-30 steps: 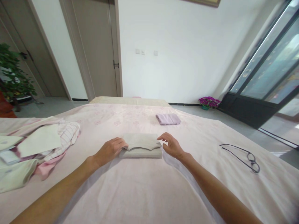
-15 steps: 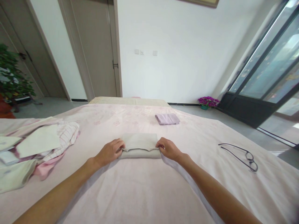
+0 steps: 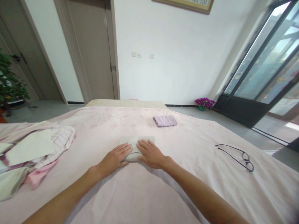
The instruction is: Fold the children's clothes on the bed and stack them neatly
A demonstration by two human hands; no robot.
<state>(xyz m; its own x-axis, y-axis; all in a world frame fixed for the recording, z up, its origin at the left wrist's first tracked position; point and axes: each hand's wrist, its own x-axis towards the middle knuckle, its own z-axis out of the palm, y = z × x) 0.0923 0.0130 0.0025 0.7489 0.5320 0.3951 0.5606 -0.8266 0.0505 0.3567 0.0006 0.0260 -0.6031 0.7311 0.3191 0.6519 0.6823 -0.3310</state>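
A pale grey-green folded cloth garment [image 3: 135, 140] lies flat in front of me, its ribbed or striped surface partly hidden under my hands. My left hand [image 3: 118, 155] rests flat on its left side, fingers stretched out. On its right side lies my right hand [image 3: 149, 152], palm down with the fingers spread. Between the two hands a dark curved line shows at the garment's folded edge. Just beyond, to the right, sits a folded lilac cloth [image 3: 164, 120].
A pale pink sheet [image 3: 140, 199] covers the surface. At the left is a heap of loose clothes [image 3: 35, 146] in white, pink and stripes. Black-framed glasses [image 3: 245, 158] lie to the right. Behind stand a door [image 3: 93, 53], a white wall and purple flowers [image 3: 205, 103].
Both hands have let go of the garment's side edges and moved inward, now lying flat on top of it. The view has shifted slightly.
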